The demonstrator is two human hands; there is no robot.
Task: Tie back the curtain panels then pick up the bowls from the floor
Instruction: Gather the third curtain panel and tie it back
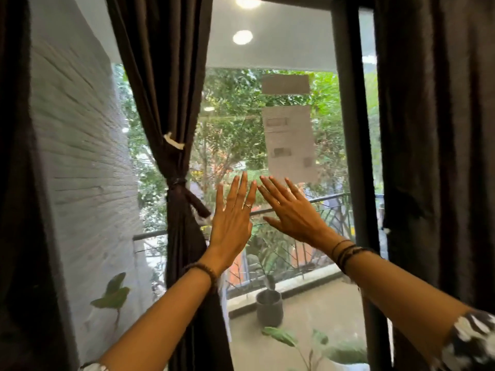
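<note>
Both our hands – left hand point(232, 219), right hand point(292, 214) – fingers spread, holding nothing; middle curtain point(175, 180) tied, right curtain point(434, 156) loose & could get skipped; bowls not in view.

Matt dark cloth curtain panel point(174, 116)

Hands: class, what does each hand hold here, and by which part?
Nothing. The left hand and right hand are both open, fingers spread, raised before the window glass, touching no curtain.
</note>
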